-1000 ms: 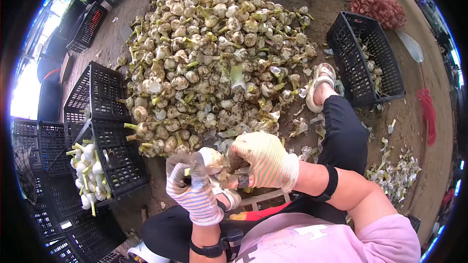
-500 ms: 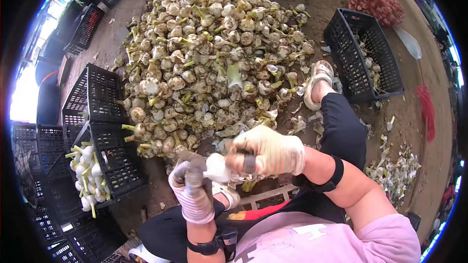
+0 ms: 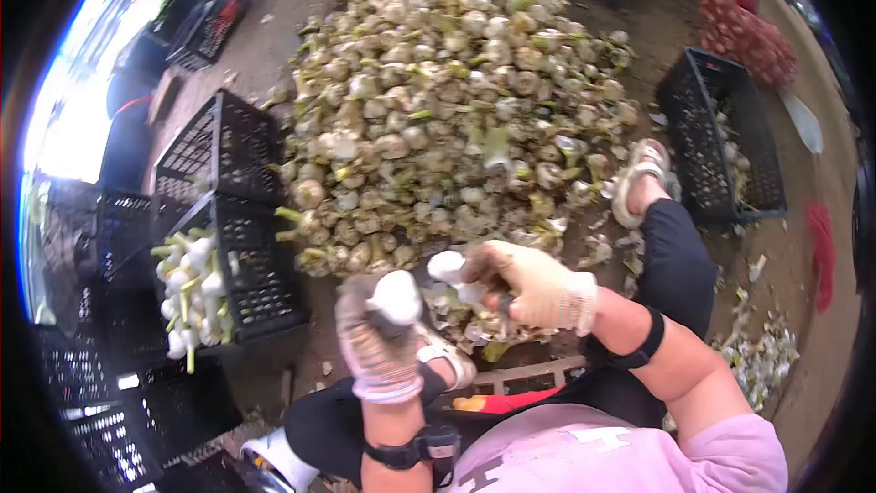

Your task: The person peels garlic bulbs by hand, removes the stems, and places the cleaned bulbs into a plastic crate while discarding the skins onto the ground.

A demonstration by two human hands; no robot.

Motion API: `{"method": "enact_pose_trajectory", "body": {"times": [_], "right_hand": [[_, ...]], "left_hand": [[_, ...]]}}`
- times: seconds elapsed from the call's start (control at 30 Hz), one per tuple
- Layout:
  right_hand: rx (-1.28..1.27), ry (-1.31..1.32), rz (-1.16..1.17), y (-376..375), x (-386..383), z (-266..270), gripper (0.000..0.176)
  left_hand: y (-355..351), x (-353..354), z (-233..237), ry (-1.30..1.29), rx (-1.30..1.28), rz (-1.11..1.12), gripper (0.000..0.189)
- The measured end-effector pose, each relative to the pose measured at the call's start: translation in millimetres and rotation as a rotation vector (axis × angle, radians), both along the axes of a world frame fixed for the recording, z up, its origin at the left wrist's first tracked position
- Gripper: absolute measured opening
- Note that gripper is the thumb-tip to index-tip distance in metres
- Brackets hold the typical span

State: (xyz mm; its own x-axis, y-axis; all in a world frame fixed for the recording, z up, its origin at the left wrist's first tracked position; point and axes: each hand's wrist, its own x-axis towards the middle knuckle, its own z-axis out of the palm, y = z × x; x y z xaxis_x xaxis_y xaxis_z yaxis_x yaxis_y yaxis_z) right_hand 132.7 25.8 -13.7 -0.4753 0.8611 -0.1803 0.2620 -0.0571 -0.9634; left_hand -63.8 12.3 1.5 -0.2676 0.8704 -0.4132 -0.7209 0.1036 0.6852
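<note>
My left hand (image 3: 376,333), in a dirty striped glove, is closed round a white garlic bulb (image 3: 396,298) at the lower middle. Just to its right, my right hand (image 3: 525,288) is gloved too, its fingers curled round a small tool (image 3: 498,302) with a dark and orange handle. White peel (image 3: 447,267) shows at the fingertips of my right hand, blurred. The two hands are apart. Beyond them lies a large heap of untrimmed garlic (image 3: 438,119) with dirty skins and green stems.
A black crate (image 3: 265,283) at the left holds clean white garlic (image 3: 193,283). Another black crate (image 3: 671,128) stands at the right, near a red net sack (image 3: 744,32). Peelings (image 3: 753,356) litter the ground at the lower right. My sandalled foot (image 3: 641,178) is beside the heap.
The view has shifted, so the heap and crates appear farther right. My hands have parted, and the bulb in my left hand now shows its round white side.
</note>
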Motion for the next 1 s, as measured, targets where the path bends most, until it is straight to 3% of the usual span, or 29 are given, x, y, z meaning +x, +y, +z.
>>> {"method": "enact_pose_trajectory", "body": {"times": [0.03,0.1,0.17,0.2,0.23,0.3,0.37,0.4,0.43,0.47,0.57,0.6,0.7,0.73,0.77,0.83,0.9,0.97,1.0], "right_hand": [[0.029,0.053,-0.018,1,-3,-3,0.039],[0.186,-0.090,0.100,5,-6,1,0.032],[0.231,-0.323,0.253,1,-10,-15,0.017],[0.009,-0.256,0.165,-6,-16,-19,0.013],[0.033,-0.373,0.246,-7,-21,-18,0.019],[0.058,-0.707,0.509,-1,-29,-1,0.021],[0.008,-0.763,0.577,-1,-34,-9,0.023],[0.068,-0.691,0.509,-4,-33,-10,0.032],[0.123,-0.622,0.439,-6,-30,-12,0.043],[0.034,-0.608,0.432,-2,-31,1,0.046],[0.004,-0.591,0.414,-1,-25,2,0.040],[-0.094,-0.637,0.519,9,-26,21,0.043],[-0.115,-0.681,0.513,6,-27,14,0.043],[-0.136,-0.662,0.513,6,-26,12,0.041],[-0.152,-0.665,0.507,5,-24,5,0.041],[-0.078,-0.543,0.457,-1,-21,-11,0.044],[0.005,-0.527,0.418,2,-19,-10,0.041],[0.236,-0.404,0.381,3,-17,-15,0.034],[0.133,-0.441,0.359,7,-18,-5,0.027]], "left_hand": [[4,2,-4,0.074,-0.139,0.037,0.021],[6,-21,-24,-0.088,-0.258,-0.002,0.022],[13,-44,-35,-0.239,-0.212,0.025,0.026],[21,-46,-24,-0.220,-0.301,0.146,0.024],[29,-49,-12,-0.104,-0.323,0.191,0.022],[43,-92,-16,-0.210,-0.163,0.178,0.018],[85,-132,6,-0.224,-0.060,0.349,0.017],[107,-182,-14,0.695,0.252,0.279,0.020],[143,-240,-25,0.215,0.373,0.288,0.027],[147,-186,51,-0.226,0.451,0.438,0.033],[177,-177,58,0.203,0.392,0.264,0.026],[183,-170,35,0.376,0.262,0.028,0.025],[165,-120,-58,0.964,-0.106,-0.577,0.028],[163,-133,-125,1.403,-0.204,-0.986,0.031],[143,-101,-134,1.813,-0.428,-1.101,0.039],[110,-75,-165,1.702,-0.714,-1.135,0.059],[92,-55,-187,1.757,-0.831,-0.917,0.073],[79,-44,-204,1.746,-0.809,-0.740,0.074],[76,-41,-202,1.726,-0.823,-0.744,0.075]]}}
